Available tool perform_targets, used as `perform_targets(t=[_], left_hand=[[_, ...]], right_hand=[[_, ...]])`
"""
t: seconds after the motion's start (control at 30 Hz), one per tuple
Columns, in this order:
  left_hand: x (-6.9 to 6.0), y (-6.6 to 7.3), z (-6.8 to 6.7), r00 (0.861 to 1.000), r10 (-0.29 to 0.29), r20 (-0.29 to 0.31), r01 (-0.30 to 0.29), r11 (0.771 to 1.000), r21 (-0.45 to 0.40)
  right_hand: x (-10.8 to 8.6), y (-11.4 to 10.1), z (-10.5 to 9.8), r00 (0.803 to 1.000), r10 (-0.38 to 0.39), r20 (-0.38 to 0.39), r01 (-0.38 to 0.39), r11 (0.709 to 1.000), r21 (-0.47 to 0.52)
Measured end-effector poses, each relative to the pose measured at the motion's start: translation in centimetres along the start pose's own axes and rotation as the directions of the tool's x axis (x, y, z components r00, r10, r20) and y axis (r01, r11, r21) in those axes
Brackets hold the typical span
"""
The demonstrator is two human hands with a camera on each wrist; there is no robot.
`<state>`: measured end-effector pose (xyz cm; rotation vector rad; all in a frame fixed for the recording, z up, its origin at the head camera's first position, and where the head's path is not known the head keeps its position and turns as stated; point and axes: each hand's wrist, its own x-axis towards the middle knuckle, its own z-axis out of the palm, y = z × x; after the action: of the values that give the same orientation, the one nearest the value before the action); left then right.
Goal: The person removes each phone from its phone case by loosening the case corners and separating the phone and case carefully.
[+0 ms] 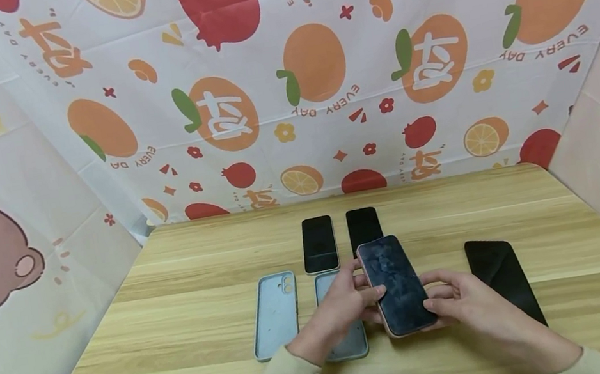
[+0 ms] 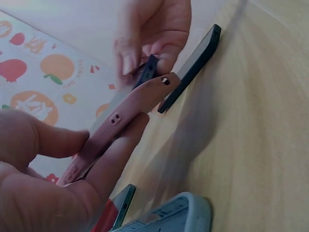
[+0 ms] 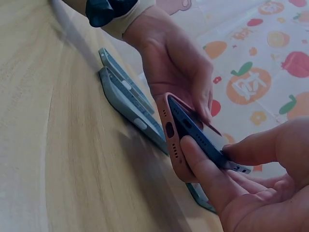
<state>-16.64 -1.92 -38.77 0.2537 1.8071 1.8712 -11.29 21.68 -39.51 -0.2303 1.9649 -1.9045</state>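
A dark smartphone [image 1: 399, 285] is held above the table between both hands, tilted, with its black screen up. A pink phone case [image 2: 130, 108] lies around part of it. At one end the phone stands apart from the case, with a gap between them in the right wrist view [image 3: 186, 123]. My left hand [image 1: 348, 296] grips the case by its side, thumb over the edge. My right hand [image 1: 462, 298] pinches the phone's lower corner between thumb and fingers. Beneath the left hand lies a blue-grey phone case [image 1: 352, 344], partly hidden.
Another light blue phone case [image 1: 273, 317] lies to the left, inner side up. Two black-screened phones lie at the back, one left [image 1: 319, 245] and one right [image 1: 363, 226]. A bigger black phone [image 1: 515, 284] is partly behind the right hand. A fruit-print cloth [image 1: 328, 144] hangs behind the table.
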Motion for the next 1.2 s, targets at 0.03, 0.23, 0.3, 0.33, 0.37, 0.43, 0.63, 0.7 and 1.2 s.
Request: perform_targets(t=[0.03, 0.23, 0.3, 0.33, 0.37, 0.43, 0.63, 0.7, 1.2], left_hand=[[0.0, 0.1, 0.0, 1.0, -0.003, 0.019, 0.003, 1.0, -0.011], [-0.2, 0.7, -0.2, 0.997, -0.002, 0.072, 0.008, 0.997, -0.073], [-0.2, 0.8, -0.3, 0.997, 0.005, 0.071, 0.001, 0.996, -0.085], [-0.1, 0.8, -0.4, 0.998, 0.011, 0.068, -0.006, 0.996, -0.086], [-0.1, 0.9, -0.5, 0.998, 0.015, 0.065, -0.01, 0.996, -0.083], [-0.1, 0.9, -0.6, 0.998, 0.019, 0.059, -0.015, 0.997, -0.073], [-0.2, 1.1, -0.9, 0.998, 0.003, 0.062, -0.001, 1.0, -0.017], [-0.2, 1.1, -1.0, 0.998, -0.007, 0.063, 0.007, 1.0, 0.004], [-0.3, 0.4, 0.1, 0.996, -0.036, 0.086, 0.023, 0.989, 0.143]], right_hand=[[0.0, 0.0, -0.1, 1.0, 0.002, -0.001, -0.002, 1.0, 0.003], [-0.3, -0.2, -0.9, 0.999, -0.034, -0.015, 0.033, 0.999, -0.03], [-0.4, -0.4, -1.2, 0.999, -0.031, -0.028, 0.03, 0.999, -0.033], [-0.4, -0.5, -1.3, 0.999, -0.024, -0.04, 0.023, 0.999, -0.032], [-0.5, -0.5, -1.5, 0.998, -0.015, -0.053, 0.013, 0.999, -0.033], [-0.6, -0.6, -1.8, 0.997, 0.0, -0.076, -0.002, 0.999, -0.034], [-0.5, -1.3, -2.4, 0.995, 0.006, -0.1, -0.008, 1.0, -0.016], [-0.2, -1.6, -2.7, 0.993, 0.001, -0.122, -0.003, 1.0, -0.018], [2.9, -2.1, -5.5, 0.969, -0.019, -0.246, -0.026, 0.983, -0.18]])
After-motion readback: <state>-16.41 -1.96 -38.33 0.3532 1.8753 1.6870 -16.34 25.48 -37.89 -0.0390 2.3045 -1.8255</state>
